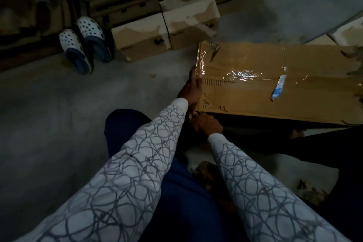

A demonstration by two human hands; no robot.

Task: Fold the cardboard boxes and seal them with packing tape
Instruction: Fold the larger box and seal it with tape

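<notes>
Person sits on the floor [49, 104], cardboard box [275, 92] just in front & to the right, closed top face up. Glossy packing tape [241, 74] already runs along the centre seam, and another strip wraps the left end, so the top looks sealed; prob. finishing that end now.

Left grip [193, 87] lies along the box's left end w/ fingers about straight, flat on the taped edge. Looks like it's there to smooth the tape over the corner so it sticks w/o bubbles, and to steady the box.

Right grip [208, 124] sits at the near-left corner, touching the box edge, fingers curled in. Can't tell what it holds, if anything; may be the tape end or roll, hidden under the hand. Low spot suggests tape is being pulled down the side.

Torn blue/white label [279, 88] stuck on the top, not in the way.

Small made-up boxes [167, 29] sit stacked well apart by the wall, pair of clogs [84, 43] beside them. Dim light, so detail is poor
</notes>
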